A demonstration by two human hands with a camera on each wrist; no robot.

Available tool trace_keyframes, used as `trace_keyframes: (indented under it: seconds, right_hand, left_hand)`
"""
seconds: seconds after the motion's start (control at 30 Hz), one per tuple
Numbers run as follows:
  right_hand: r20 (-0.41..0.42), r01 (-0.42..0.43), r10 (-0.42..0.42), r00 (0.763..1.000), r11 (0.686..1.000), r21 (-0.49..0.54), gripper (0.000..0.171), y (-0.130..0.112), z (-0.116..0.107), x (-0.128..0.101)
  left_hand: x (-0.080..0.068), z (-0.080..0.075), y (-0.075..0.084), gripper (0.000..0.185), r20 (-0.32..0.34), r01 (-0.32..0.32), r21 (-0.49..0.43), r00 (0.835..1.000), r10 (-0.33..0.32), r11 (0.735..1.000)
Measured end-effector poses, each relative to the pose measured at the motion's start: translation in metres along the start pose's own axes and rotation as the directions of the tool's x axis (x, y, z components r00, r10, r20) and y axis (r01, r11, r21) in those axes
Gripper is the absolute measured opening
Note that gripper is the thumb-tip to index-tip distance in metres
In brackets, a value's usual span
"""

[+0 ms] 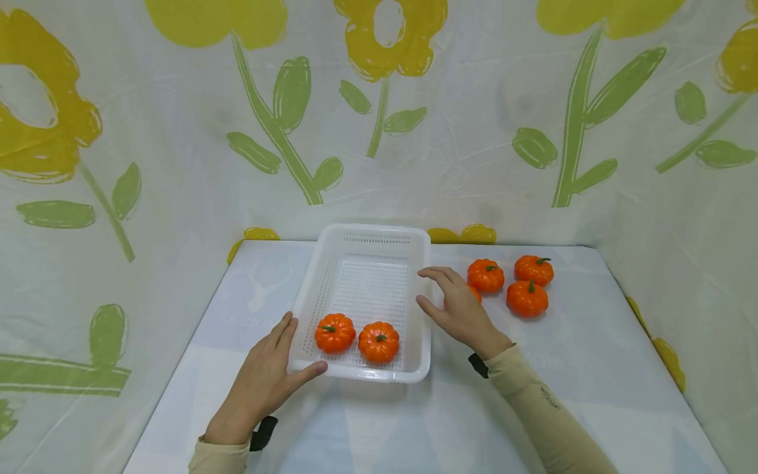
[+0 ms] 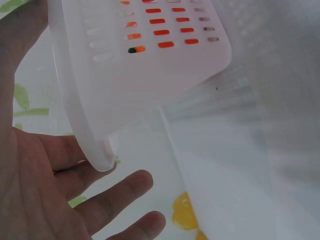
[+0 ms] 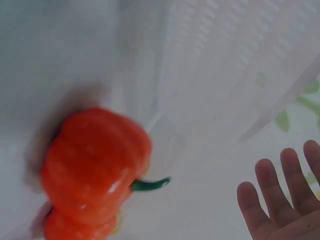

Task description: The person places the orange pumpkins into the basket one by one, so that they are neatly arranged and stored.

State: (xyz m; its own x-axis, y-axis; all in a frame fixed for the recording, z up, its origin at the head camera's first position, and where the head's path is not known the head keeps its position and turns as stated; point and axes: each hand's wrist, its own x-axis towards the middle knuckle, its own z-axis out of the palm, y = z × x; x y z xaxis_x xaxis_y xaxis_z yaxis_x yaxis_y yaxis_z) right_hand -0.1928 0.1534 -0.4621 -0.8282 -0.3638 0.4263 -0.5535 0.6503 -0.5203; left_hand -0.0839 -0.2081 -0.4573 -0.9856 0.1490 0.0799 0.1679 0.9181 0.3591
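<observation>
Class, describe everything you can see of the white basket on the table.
The white basket is a rectangular tray of what looks like plastic, with a perforated floor, slotted walls and a rounded rim. It sits flat on the table. Two orange pumpkins lie at its near end. The left hand touches its near left corner; the right hand is at its right rim.

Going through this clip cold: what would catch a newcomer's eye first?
The bright orange toy pumpkins stand out: two sit side by side at the near end of the white perforated basket, at and, and more cluster on the table right of it, such as. The left hand rests open against the basket's near left corner, while the right hand hovers open by its right rim. Big yellow flowers cover the backdrop.
</observation>
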Motion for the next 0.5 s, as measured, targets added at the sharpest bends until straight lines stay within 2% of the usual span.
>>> trace_keyframes:
  seconds: [0.13,0.33,0.5]
  right_hand:
    - [0.0,-0.107,0.107,0.994,0.994,-0.016,0.054,0.015,-0.01,-0.007]
    - [0.078,-0.287,0.291,0.954,0.956,-0.053,0.069,0.04,-0.024,-0.022]
    - [0.141,-0.334,0.35,0.926,0.934,-0.123,0.087,0.057,-0.028,-0.032]
  left_hand:
    - [0.0,0.001,0.0,0.109,-0.003,-0.004,-0.001,1.0,0.004,1.0]
    - [0.0,0.0,0.0,0.11,0.004,-0.003,0.007,1.0,0.003,1.0]
    - [0.0,-0.001,0.0,0.11,0.001,0.001,0.008,1.0,-0.001,1.0]
